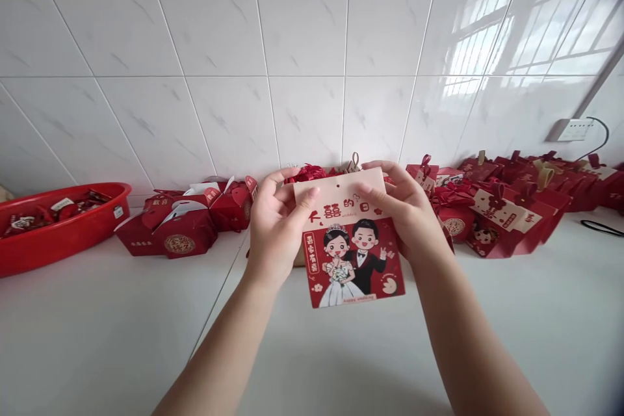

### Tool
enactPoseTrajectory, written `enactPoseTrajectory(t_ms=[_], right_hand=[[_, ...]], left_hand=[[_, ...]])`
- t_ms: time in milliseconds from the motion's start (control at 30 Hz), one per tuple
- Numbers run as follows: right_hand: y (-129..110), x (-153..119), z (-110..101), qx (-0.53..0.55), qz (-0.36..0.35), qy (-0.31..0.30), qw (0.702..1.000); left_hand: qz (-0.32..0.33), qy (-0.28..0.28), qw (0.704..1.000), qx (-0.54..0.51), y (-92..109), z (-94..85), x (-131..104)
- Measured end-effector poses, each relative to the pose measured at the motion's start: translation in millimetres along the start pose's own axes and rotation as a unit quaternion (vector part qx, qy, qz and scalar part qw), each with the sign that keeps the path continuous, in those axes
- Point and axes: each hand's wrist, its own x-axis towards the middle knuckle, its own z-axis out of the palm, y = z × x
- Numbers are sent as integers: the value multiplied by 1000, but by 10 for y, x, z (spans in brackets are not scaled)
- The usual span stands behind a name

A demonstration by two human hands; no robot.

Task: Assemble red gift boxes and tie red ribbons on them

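Both my hands hold up a flat red and cream wedding card or folded box [351,260] above the white table. It shows a cartoon bride and groom below red lettering, with a small hole near its top edge. My left hand [280,221] pinches the upper left corner, thumb on the front face. At the upper right corner my right hand [402,205] grips it the same way, its thumb on the front too. The fingers behind the piece are partly hidden.
A red basin [104,234] with small packets stands at the far left. Beside it sit red gift boxes [166,234]. More red boxes with ribbon loops [507,221] crowd the right, against the tiled wall [307,26]. A socket strip [570,130] is at the right.
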Motion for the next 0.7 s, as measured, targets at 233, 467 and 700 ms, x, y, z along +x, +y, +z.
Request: enactPoseTrajectory(t_ms=[233,467,700], right_hand=[[78,12,27,-32,-97,17,995],[50,-28,76,-52,-150,57,986],[63,-41,130,-74,-194,159,965]], left_hand=[[-19,-27,999,23,72,-62,32],[-51,-68,996,36,105,-83,36],[-26,-78,992,93,59,-94,16]])
